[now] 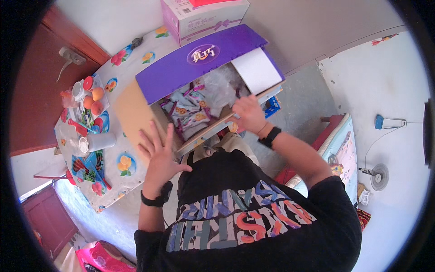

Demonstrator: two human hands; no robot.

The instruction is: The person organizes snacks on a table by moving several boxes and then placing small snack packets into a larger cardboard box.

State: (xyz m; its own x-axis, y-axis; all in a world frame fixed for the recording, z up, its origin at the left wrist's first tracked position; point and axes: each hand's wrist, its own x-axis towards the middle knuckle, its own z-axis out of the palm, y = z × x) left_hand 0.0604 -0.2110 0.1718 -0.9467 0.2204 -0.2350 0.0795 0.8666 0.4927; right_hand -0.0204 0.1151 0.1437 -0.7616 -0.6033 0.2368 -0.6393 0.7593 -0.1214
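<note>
An opened cardboard box with purple flaps [163, 80] stands on the table in front of me. Inside it lie several small wrapped snack packets [190, 112] and a crumpled clear plastic bag [219, 88]. My right hand [248, 112] grips the near upper edge of the box, its fingers bent over the rim. My left hand [159, 153] is spread over the near left corner, fingers apart, by the plain brown flap [131, 108]; whether it touches the cardboard I cannot tell. A white panel [259, 71] covers the right end of the opening.
Fruit-patterned cloth covers the table [136, 175]. On its left are peaches [97, 108], jars with lids [79, 90], a pale cylindrical bottle [100, 141] and colourful packets [90, 166]. A white and pink carton [210, 22] stands behind the box. A bed [340, 146] is at the right.
</note>
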